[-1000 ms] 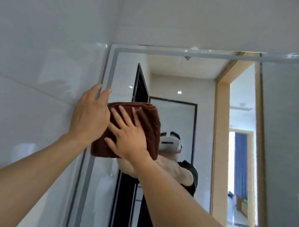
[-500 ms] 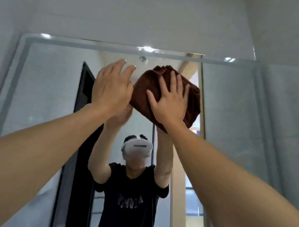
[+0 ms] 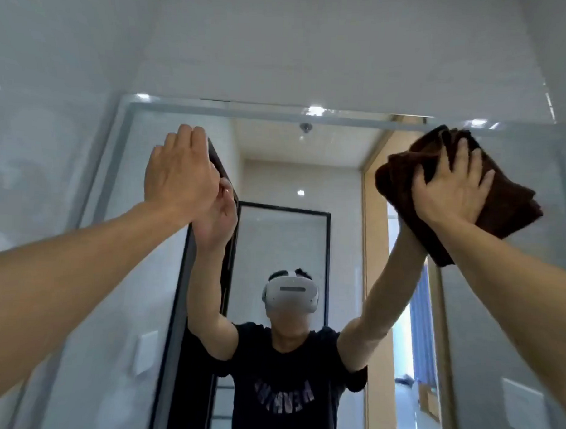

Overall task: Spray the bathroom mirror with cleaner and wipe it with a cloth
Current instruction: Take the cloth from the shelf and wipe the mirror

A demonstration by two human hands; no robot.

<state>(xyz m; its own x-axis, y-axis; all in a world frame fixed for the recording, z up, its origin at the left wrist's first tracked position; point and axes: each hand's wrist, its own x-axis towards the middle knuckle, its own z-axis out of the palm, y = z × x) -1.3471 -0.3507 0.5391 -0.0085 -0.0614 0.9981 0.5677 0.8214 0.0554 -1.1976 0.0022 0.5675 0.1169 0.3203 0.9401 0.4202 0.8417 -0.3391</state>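
- The bathroom mirror (image 3: 306, 235), framed in pale tiled walls (image 3: 282, 52), is shown filling most of the head view, with a person in a dark shirt and a white headset reflected in it.
- A folded brown cloth (image 3: 506, 204) is pressed flat against the glass near the mirror's upper right corner, just under the top edge.
- The right hand (image 3: 451, 192) is laid over the cloth with fingers spread and straight, pushing rather than clutching it.
- The left hand (image 3: 179, 174) is held flat on the glass at upper left, fingers straight and together, nothing in it.
- The wiping step is judged to be under way; no spray bottle is seen.
- A lower pass across the glass is likely called for next, with steady pressure kept so the cloth is not dropped.
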